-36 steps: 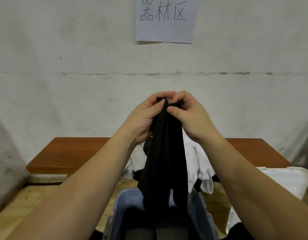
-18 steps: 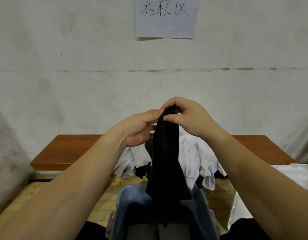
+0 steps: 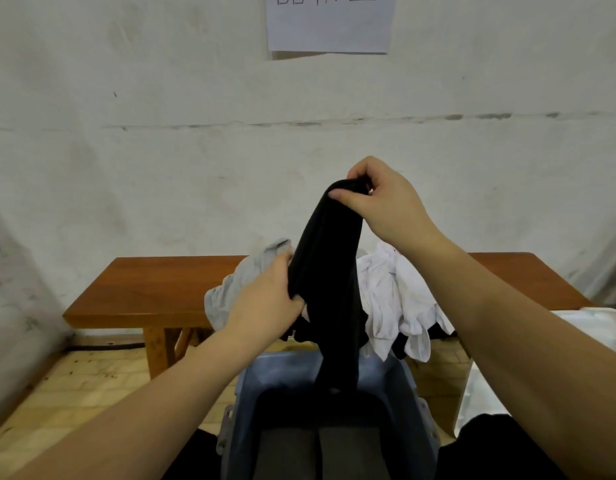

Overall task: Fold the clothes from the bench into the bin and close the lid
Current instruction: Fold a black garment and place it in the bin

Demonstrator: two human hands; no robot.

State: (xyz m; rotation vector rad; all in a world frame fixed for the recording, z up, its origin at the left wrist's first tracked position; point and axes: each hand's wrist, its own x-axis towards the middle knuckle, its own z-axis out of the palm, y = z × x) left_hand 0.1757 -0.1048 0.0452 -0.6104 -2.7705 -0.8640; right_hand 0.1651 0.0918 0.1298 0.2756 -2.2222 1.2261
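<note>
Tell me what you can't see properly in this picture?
Head view only:
- Sign: its writing is cut off by the top edge.
- Bin: its near part is cut off by the bottom edge; the inside is too dark to read.
- Black cloth: bunched between the left hand and right hand, so its kind is unclear.
- Clothes on the bench: partly hidden behind the cloth and hands.
- Lid: cut off by the right edge.

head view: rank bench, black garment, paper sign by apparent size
1. bench, widest, partly hidden by clothes and arms
2. black garment
3. paper sign, cropped at the top edge, so its rank against the garment is unsure
</note>
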